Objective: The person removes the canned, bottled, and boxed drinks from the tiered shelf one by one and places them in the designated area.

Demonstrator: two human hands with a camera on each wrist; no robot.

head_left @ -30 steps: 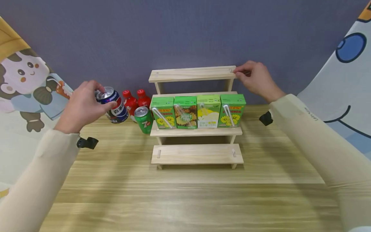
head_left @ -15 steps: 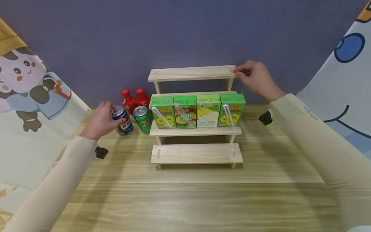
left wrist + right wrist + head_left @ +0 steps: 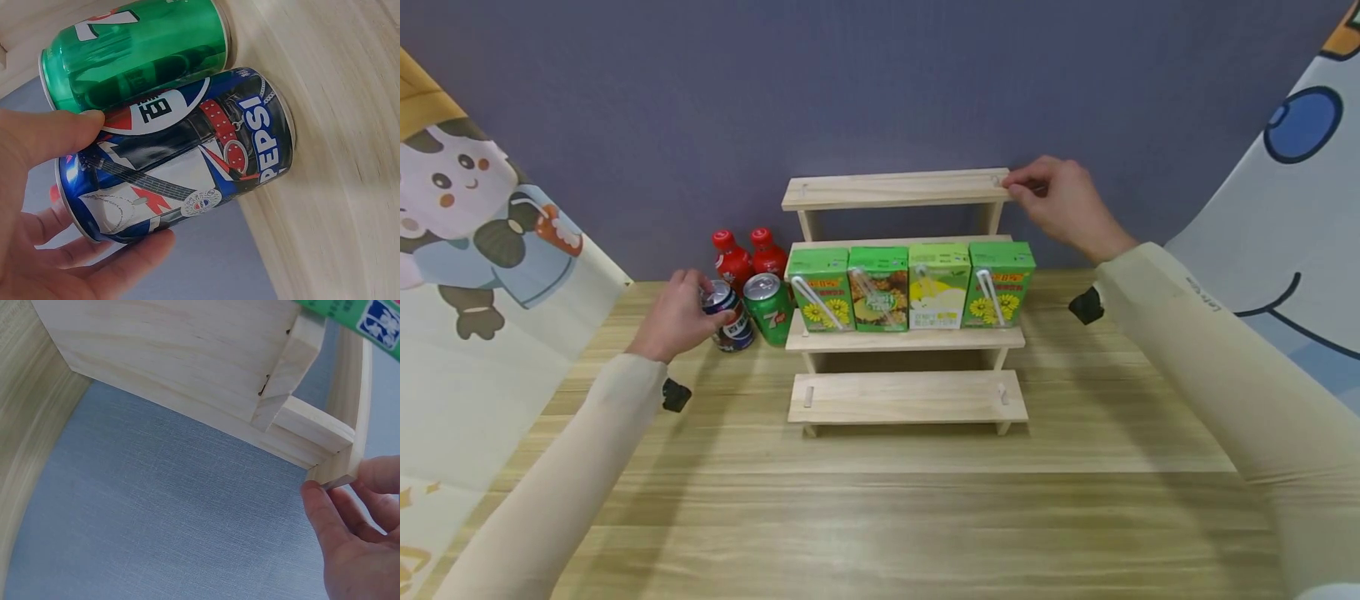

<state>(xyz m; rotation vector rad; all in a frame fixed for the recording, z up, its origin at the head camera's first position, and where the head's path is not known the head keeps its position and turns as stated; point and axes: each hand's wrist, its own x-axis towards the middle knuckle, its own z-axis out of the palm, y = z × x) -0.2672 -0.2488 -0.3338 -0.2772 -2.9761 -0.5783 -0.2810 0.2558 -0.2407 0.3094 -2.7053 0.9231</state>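
My left hand (image 3: 672, 323) grips a dark blue Pepsi can (image 3: 735, 332) near its top, the thumb on one side and the fingers round the other. The can stands upright on the table, close beside a green 7UP can (image 3: 769, 312). In the left wrist view the thumb lies between the Pepsi can (image 3: 194, 159) and the 7UP can (image 3: 144, 56). Across the table, my right hand (image 3: 1067, 208) pinches the right end of the top board (image 3: 895, 190) of a stepped wooden rack. The right wrist view shows thumb and fingertips at that board's corner (image 3: 340, 469).
Several juice boxes (image 3: 880, 292) with straws stand in a row on the rack's middle step. Below them is the lowest step (image 3: 910, 398). Two red-capped bottles (image 3: 732, 260) stand behind the cans. A grey-blue wall (image 3: 880, 83) backs the table, with printed panels at both sides.
My left hand has brought the Pepsi can down and to the right, up to the 7UP can's left side. The right hand keeps its pinch on the top board.
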